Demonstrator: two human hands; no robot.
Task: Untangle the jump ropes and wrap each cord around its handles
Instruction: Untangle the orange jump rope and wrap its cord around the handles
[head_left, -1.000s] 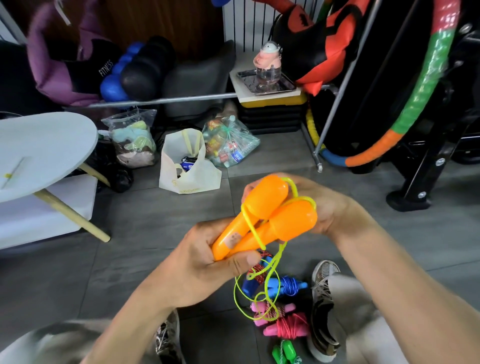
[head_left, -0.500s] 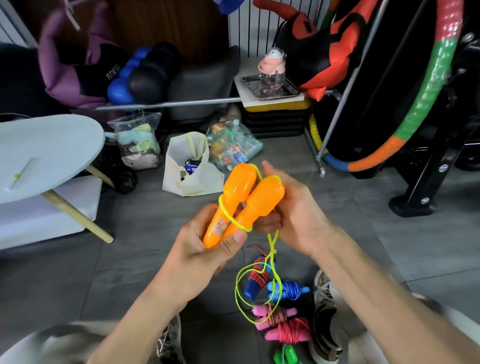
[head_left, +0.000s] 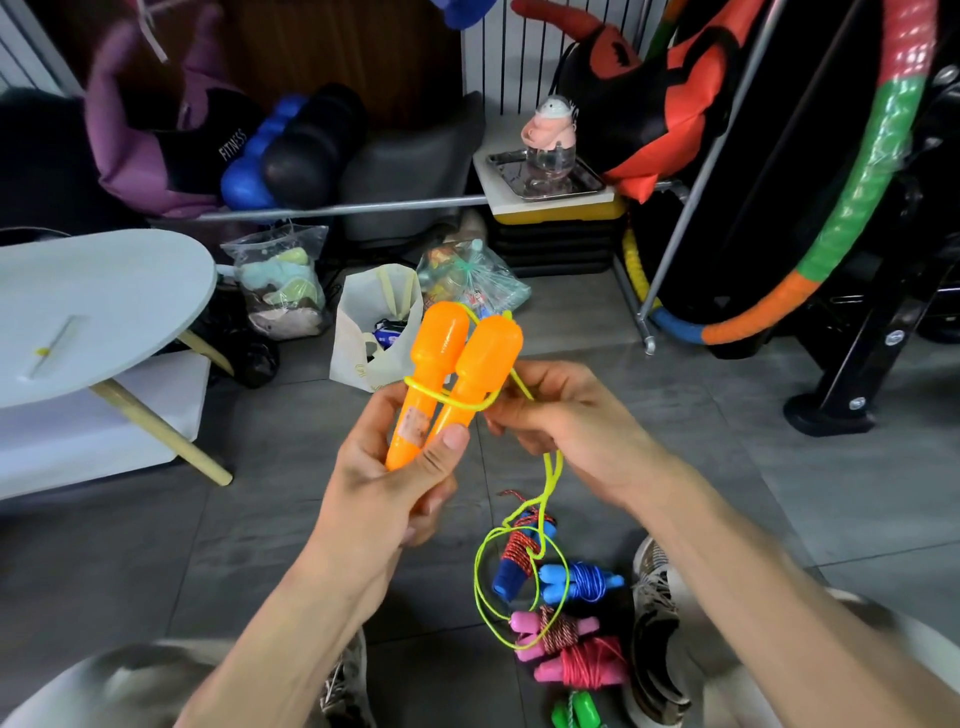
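My left hand (head_left: 387, 483) grips the lower ends of two orange jump-rope handles (head_left: 457, 364), held side by side and pointing up. A yellow-green cord (head_left: 519, 566) circles the handles' necks once. My right hand (head_left: 566, 421) pinches that cord just right of the handles; the rest hangs down in loose loops. On the floor below lie wrapped ropes: blue handles (head_left: 571, 579) with red and blue cord, pink handles (head_left: 566, 649) with red cord, and green handles (head_left: 574, 712) at the bottom edge.
A round grey table (head_left: 93, 301) stands at the left. A white bag (head_left: 374, 332) and plastic bags (head_left: 280, 286) sit on the grey tile floor beyond my hands. My shoes (head_left: 654, 634) flank the rope pile. A multicoloured hoop (head_left: 852, 197) and black frame fill the right.
My right hand came off the handle tops and drew the cord round the handle necks, and now pinches it at the right. The handles stand more upright; the hanging loops have dropped lower.
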